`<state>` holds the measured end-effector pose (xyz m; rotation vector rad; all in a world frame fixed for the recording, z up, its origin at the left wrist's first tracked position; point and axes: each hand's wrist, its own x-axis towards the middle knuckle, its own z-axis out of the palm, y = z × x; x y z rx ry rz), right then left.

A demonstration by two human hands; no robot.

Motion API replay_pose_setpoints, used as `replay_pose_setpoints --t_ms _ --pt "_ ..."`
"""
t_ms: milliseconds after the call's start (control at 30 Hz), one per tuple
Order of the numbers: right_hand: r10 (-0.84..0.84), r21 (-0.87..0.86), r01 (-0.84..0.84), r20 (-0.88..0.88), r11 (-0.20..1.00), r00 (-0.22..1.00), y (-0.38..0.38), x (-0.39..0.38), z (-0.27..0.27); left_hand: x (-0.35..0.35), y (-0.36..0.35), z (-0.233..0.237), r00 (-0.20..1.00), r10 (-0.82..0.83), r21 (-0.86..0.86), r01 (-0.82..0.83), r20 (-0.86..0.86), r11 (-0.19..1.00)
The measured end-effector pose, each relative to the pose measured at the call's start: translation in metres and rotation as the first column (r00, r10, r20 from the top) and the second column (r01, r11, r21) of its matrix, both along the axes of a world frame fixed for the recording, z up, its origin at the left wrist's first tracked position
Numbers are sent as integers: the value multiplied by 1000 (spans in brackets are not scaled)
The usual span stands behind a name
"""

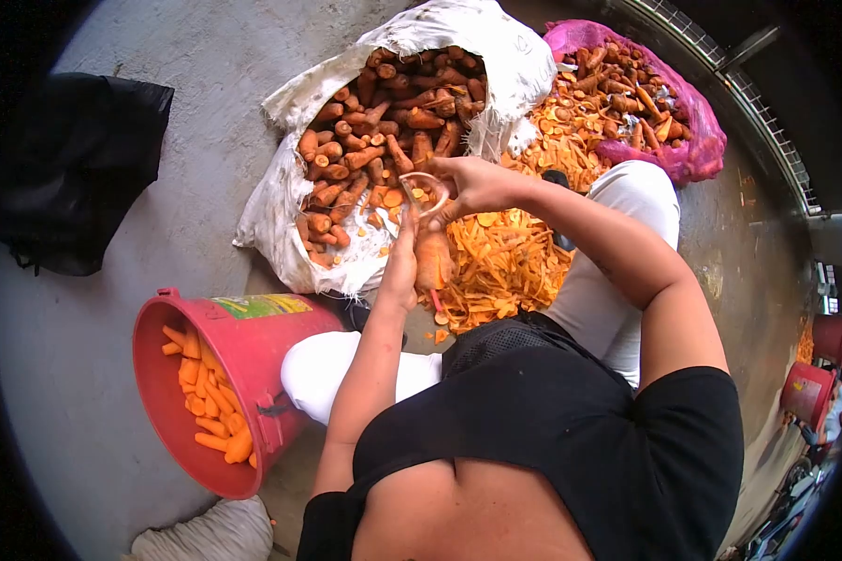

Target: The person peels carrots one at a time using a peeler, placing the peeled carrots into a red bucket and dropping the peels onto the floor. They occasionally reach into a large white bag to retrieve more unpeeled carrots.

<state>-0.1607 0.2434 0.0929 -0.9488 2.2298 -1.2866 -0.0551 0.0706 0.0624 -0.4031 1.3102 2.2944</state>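
Head view: two bare hands bring a peeler [414, 193] and a rough-skinned carrot [433, 262] together above a heap of peelings [515, 273].

The person sits low, looking down past a black top [533, 402]. The left hand [399, 271] lies along the carrot, fingers pointing forward and seemingly closed around its side; the underside of this grip is hidden. The right hand [477, 184] pinches the curved, pale peeler between thumb and fingers, close to the carrot's far end. Whether the blade touches the skin cannot be told.

The carrot is between the knees, its brownish skin mostly on, so peeling appears to be the step in hand and near its start. Judging by this pose, a stroke calls for the blade flat against the skin, a firm left grip and fingertips clear of the edge.

Beyond the hands, an open white sack [524, 65] holds many unpeeled carrots [374, 131]. Further right is a pink mesh sack [708, 136] of carrots and scraps. On the person's left, beside the knee [318, 374], a red bucket [257, 341] faces the camera with bright orange peeled carrots [206, 379] inside. Beyond it, a black bag [84, 168] is on the grey floor [210, 56].
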Motion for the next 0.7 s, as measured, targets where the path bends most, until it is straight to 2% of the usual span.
replay_pose_setpoints --t_ms 100,133,200,267,300,400,433,533,667,700 --pt "-45 197 32 58 980 997 7 -17 -3 -2 -6 -3 999 -28 61 26 37 998" --pt "-96 366 108 -51 924 994 9 -22 5 -2 -8 -2 999 -25 74 22 43 997" --pt "-50 544 294 -418 786 907 24 -29 -11 -4 -11 2 1000 -3 89 2 10 996" --pt "74 738 222 -346 637 935 34 -31 6 -5 -13 2 999 31 139 -35 26 990" --pt "109 767 132 -255 628 961 35 -29 20 -5 -14 0 997 53 182 -64 61 981" --pt "125 555 -106 4 825 992 31 -28 26 -7 -17 -10 981 92 274 -137 171 952" --pt "180 309 -227 174 923 968 32 -22 30 -8 -17 -13 973 99 297 -159 209 941" --pt "282 336 -370 282 866 917 17 -19 33 -10 -7 -8 940 209 260 -280 269 924" --pt "229 247 -234 50 940 972 13 -17 25 -9 -11 -17 936 136 229 -217 324 949" --pt "219 274 -173 -149 946 964 11 -17 21 -9 -11 -18 934 155 206 -229 323 951"
